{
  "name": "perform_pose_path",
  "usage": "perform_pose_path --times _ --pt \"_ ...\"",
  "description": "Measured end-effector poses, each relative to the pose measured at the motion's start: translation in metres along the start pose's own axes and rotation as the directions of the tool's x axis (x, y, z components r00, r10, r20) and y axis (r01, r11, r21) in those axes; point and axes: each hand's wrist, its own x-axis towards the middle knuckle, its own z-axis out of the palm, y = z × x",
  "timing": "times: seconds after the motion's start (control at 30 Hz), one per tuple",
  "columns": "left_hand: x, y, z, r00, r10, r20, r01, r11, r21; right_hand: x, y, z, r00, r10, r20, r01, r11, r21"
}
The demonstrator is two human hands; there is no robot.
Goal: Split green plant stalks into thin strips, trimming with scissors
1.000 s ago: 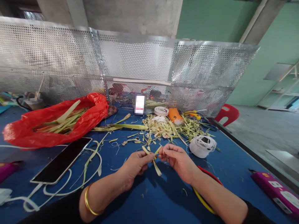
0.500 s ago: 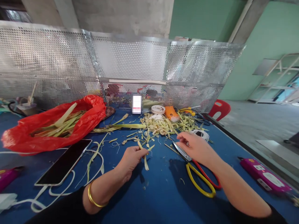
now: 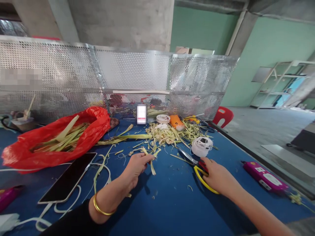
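Note:
Between the thumb and fingers of my left hand [image 3: 137, 165] is a pinched strip of pale green husk [image 3: 153, 167], folded or knotted with short ends sticking out. My right hand [image 3: 219, 175] has its fingers closed over the handles of a pair of scissors [image 3: 206, 184], one yellow and one red. The metal blades point away to the upper left, and part of the handles is hidden under the hand. Just beyond it sits a ball of white string [image 3: 201, 146]. A heap of pale husk pieces [image 3: 167, 133] lies ahead of both hands.
A red plastic bag [image 3: 56, 157] of long strips lies left, with a phone [image 3: 69, 178] and white cable near it. Purple packs [image 3: 264, 177] flank the blue table [image 3: 172, 209]. A white tape roll [image 3: 162, 118] and an orange packet [image 3: 176, 122] stand before the perforated metal screen [image 3: 135, 68].
My right hand has come down from above the scissors' blades onto their handles, uncovering the string ball. My left hand keeps its pinch on the husk strip. The view has shifted slightly.

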Motion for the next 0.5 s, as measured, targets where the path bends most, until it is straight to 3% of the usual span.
perform_pose_path --times 0.07,0.13,0.23,0.27,0.33,0.37,0.43,0.5 --pt "0.001 0.002 -0.003 1.0 0.012 -0.016 -0.012 1.0 -0.01 0.001 0.003 -0.004 1.0 0.015 -0.011 -0.012 0.977 0.212" --pt "0.002 0.004 -0.005 0.999 0.024 -0.037 -0.024 1.0 -0.012 -0.003 -0.001 -0.009 0.999 0.008 0.047 -0.031 0.857 0.515" --pt "0.004 0.005 -0.007 0.997 0.042 -0.058 -0.044 0.998 -0.045 -0.011 -0.026 -0.019 0.974 -0.081 0.214 -0.151 0.474 0.868" --pt "0.005 0.004 -0.007 0.997 0.046 -0.064 -0.05 0.997 -0.059 -0.012 -0.038 -0.022 0.961 -0.137 0.239 -0.179 0.347 0.921" --pt "0.008 0.002 -0.008 0.995 0.059 -0.079 -0.066 0.994 -0.082 -0.009 -0.066 -0.028 0.933 -0.26 0.247 -0.203 0.184 0.962" --pt "0.01 0.0 -0.009 0.994 0.07 -0.089 -0.078 0.993 -0.091 -0.007 -0.08 -0.031 0.911 -0.341 0.232 -0.199 0.13 0.971" --pt "0.013 -0.003 -0.012 0.99 0.089 -0.111 -0.102 0.988 -0.119 0.001 -0.102 -0.033 0.858 -0.46 0.226 -0.193 0.118 0.974" --pt "0.017 -0.005 -0.015 0.985 0.098 -0.141 -0.12 0.981 -0.153 0.009 -0.114 -0.032 0.833 -0.497 0.244 -0.174 0.183 0.968"
